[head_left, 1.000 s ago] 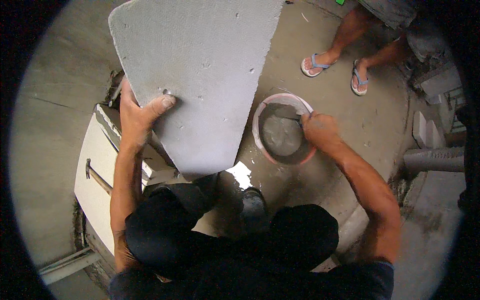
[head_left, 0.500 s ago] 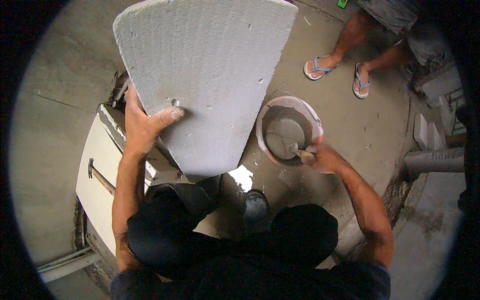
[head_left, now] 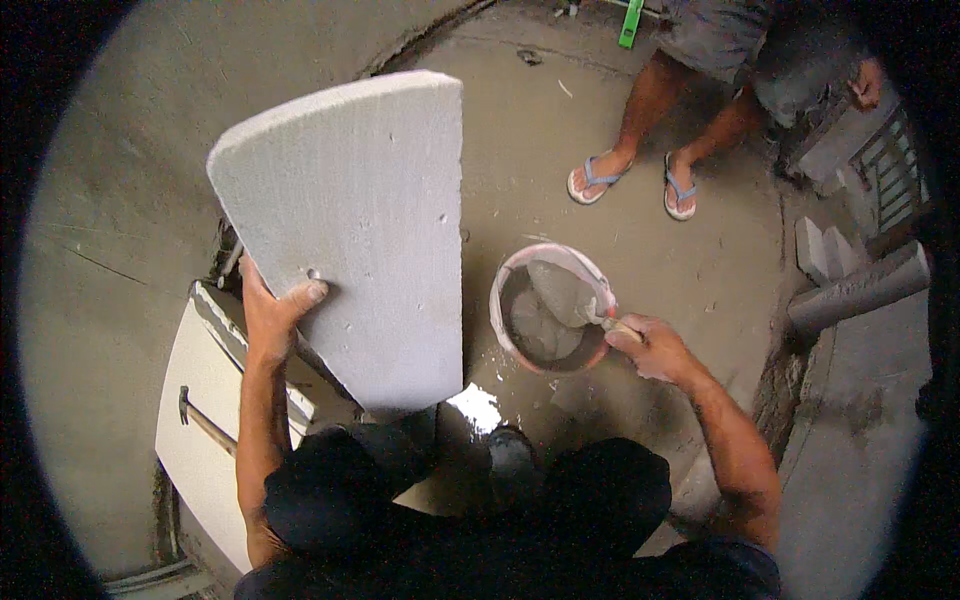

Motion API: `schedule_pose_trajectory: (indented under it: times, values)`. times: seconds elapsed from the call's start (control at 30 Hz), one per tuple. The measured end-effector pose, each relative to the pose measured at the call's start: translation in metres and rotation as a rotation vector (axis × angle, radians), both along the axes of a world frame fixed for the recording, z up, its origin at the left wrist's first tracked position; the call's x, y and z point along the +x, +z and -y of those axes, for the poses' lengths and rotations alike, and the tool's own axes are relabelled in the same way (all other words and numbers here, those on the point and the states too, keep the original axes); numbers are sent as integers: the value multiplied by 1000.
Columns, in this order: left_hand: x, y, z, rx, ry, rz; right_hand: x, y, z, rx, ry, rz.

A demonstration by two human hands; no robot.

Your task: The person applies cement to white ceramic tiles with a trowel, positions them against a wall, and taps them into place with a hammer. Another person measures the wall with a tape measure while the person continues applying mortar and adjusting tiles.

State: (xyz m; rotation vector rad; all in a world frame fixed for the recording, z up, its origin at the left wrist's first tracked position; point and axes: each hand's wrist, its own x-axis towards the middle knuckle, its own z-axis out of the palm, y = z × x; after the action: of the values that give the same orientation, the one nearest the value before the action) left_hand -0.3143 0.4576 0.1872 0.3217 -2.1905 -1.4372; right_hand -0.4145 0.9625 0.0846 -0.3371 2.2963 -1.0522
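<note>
My left hand (head_left: 272, 312) grips the left edge of a wedge-shaped white aerated concrete block (head_left: 385, 230), thumb on its face beside a small hole. The block stands tilted, its curved wide end away from me and its narrow end down by my legs. In my right hand (head_left: 655, 348) is the wooden handle of a trowel (head_left: 626, 330). Its blade, heaped with wet grey mortar (head_left: 560, 292), is inside the bucket (head_left: 505, 340). More mortar lies in the bucket's bottom. Behind the block, the fingers of my left hand are hidden.
A hammer (head_left: 208, 420) lies on a pale slab (head_left: 195, 365) at my left. Ahead on the right are another person's feet in flip-flops (head_left: 600, 178). A green level (head_left: 630, 22) is at the far edge. At right lie a grey pipe (head_left: 860, 285) and block pieces (head_left: 818, 250).
The trowel has come up loaded with mortar, its blade now showing in the bucket. The block has turned, showing less of its face. The view has shifted, and the other person's hand now shows.
</note>
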Motion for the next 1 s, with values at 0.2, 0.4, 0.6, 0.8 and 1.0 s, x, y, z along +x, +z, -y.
schedule_pose_trajectory:
  times: [0.2,0.4,0.6,0.8,1.0]
  values:
    - [3,2,9,-89,4,91,-30,168,10,64,67,45]
    - [1,8,7,84,-76,89,-68,305,51,-112,239,-64]
    - [13,9,2,137,-111,48,-92,353,156,-106,550,-666]
    - [22,4,2,169,-201,-40,-87,341,204,-84,717,-1161]
    - [29,4,6,182,-157,1,-86,337,207,-3,710,-1354]
